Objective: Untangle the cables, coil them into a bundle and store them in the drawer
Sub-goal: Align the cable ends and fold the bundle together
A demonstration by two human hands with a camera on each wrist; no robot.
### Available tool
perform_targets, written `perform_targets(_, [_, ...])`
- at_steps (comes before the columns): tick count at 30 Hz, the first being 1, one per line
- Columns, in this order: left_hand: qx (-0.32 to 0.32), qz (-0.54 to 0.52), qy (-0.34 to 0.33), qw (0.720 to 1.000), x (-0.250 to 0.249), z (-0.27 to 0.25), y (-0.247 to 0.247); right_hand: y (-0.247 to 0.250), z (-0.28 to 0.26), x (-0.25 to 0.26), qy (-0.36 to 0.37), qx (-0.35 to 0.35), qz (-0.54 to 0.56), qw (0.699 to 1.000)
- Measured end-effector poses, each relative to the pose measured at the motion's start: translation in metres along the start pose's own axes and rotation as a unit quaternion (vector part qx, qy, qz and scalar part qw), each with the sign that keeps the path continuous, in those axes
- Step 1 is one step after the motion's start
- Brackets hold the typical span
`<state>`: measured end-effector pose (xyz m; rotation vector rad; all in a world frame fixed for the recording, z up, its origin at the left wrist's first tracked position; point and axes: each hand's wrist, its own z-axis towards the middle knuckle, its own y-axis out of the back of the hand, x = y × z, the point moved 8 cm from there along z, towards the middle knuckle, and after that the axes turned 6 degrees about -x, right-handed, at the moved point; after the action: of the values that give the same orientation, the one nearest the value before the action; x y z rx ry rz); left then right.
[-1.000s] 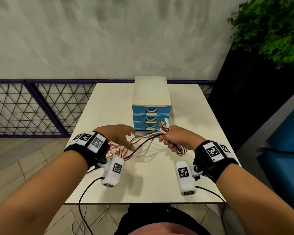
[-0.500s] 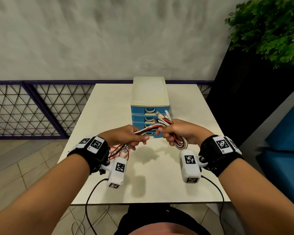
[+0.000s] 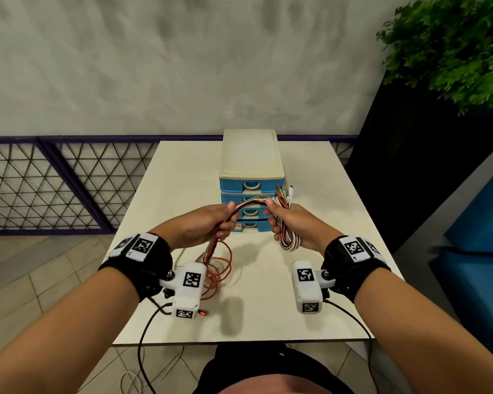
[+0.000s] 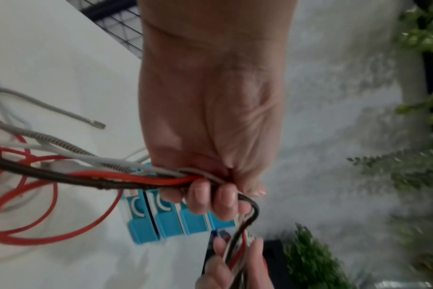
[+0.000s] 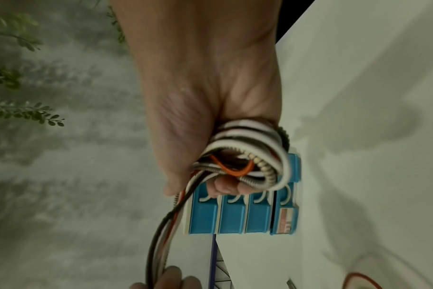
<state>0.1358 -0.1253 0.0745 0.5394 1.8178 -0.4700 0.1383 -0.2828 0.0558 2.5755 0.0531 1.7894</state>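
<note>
Several cables, red, black, white and braided grey, run as one strand (image 3: 251,201) between my two hands above the table. My right hand (image 3: 289,223) grips a folded coil of them (image 3: 289,240) (image 5: 247,154), with plug ends (image 3: 285,191) sticking up past the fist. My left hand (image 3: 208,226) (image 4: 210,187) curls round the loose lengths, which hang down to red loops (image 3: 218,268) (image 4: 25,205) on the table. A blue drawer unit (image 3: 251,189) with a cream top stands behind the hands, all its drawers closed.
The white table (image 3: 268,308) is small, with its front edge close to my body. A purple mesh railing (image 3: 54,180) runs on the left, a dark planter with a green plant (image 3: 453,46) stands at the right. A grey plug end (image 4: 97,124) lies on the table.
Both hands have risen off the table and come closer together. The left hand, which lay over the loose cables, now grips them and draws them up toward the right hand's coil.
</note>
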Motion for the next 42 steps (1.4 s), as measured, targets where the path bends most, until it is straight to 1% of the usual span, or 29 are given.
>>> perform_targets(2, [-0.004, 0.055, -0.042, 0.998, -0.01, -0.001, -0.007, -0.002, 0.002, -0.001, -0.006, -0.012, 0.04, 0.999])
perform_targets(4, [-0.019, 0.116, -0.085, 0.989, -0.02, -0.002, -0.016, -0.004, 0.002, -0.001, -0.012, -0.02, 0.077, 0.997])
perform_targets(7, [-0.048, 0.17, -0.123, 0.976, -0.026, 0.0, -0.031, -0.007, 0.003, -0.003, -0.025, -0.026, 0.115, 0.993])
perform_targets(8, [-0.057, 0.204, -0.139, 0.967, -0.026, 0.001, -0.036, -0.008, 0.005, -0.006, -0.03, -0.024, 0.126, 0.991])
perform_targets(10, [-0.074, 0.301, -0.172, 0.935, -0.026, 0.003, -0.043, -0.015, 0.003, -0.006, -0.04, 0.002, 0.166, 0.985])
perform_targets(13, [-0.105, 0.442, -0.193, 0.87, -0.029, 0.001, -0.055, -0.028, -0.004, -0.002, -0.049, 0.076, 0.229, 0.969])
perform_targets(15, [-0.125, 0.514, -0.191, 0.826, -0.031, 0.0, -0.062, -0.029, -0.006, 0.0, -0.06, 0.078, 0.242, 0.965])
perform_targets(16, [-0.133, 0.539, -0.188, 0.81, -0.032, 0.0, -0.065, -0.027, -0.006, -0.002, -0.069, 0.059, 0.238, 0.967])
perform_targets(18, [-0.14, 0.574, -0.177, 0.787, -0.032, 0.0, -0.068, -0.025, -0.005, -0.003, -0.077, 0.047, 0.232, 0.968])
perform_targets(20, [-0.136, 0.608, -0.174, 0.763, -0.033, 0.001, -0.07, -0.028, -0.006, -0.003, -0.08, 0.055, 0.225, 0.969])
perform_targets(23, [-0.133, 0.646, -0.18, 0.73, -0.038, 0.002, -0.073, -0.029, -0.003, -0.005, -0.062, 0.053, 0.199, 0.977])
perform_targets(27, [-0.114, 0.68, -0.183, 0.701, -0.037, 0.001, -0.081, -0.021, 0.002, -0.011, -0.049, 0.009, 0.179, 0.983])
perform_targets(29, [-0.118, 0.688, -0.183, 0.692, -0.037, 0.001, -0.083, -0.016, 0.004, -0.01, -0.04, -0.02, 0.169, 0.985])
perform_targets(30, [-0.129, 0.68, -0.18, 0.699, -0.037, 0.0, -0.083, -0.014, 0.004, -0.008, -0.035, -0.032, 0.171, 0.984])
perform_targets(31, [-0.145, 0.655, -0.173, 0.721, -0.038, 0.0, -0.082, -0.013, 0.004, -0.005, -0.031, -0.043, 0.179, 0.982])
perform_targets(34, [-0.192, 0.532, -0.153, 0.81, -0.037, -0.004, -0.075, -0.008, 0.007, 0.006, -0.014, -0.069, 0.198, 0.978])
perform_targets(36, [-0.197, 0.452, -0.161, 0.855, -0.035, -0.006, -0.073, -0.006, 0.008, 0.013, -0.005, -0.065, 0.241, 0.968])
perform_targets(39, [-0.169, 0.376, -0.153, 0.898, -0.027, -0.002, -0.067, -0.006, 0.008, 0.016, -0.014, -0.051, 0.283, 0.958])
perform_targets(41, [-0.142, 0.348, -0.137, 0.917, -0.023, 0.002, -0.062, -0.007, 0.006, 0.017, -0.019, -0.047, 0.298, 0.953])
perform_targets(42, [-0.126, 0.346, -0.13, 0.921, -0.02, 0.005, -0.058, -0.007, 0.005, 0.018, -0.019, -0.047, 0.315, 0.948])
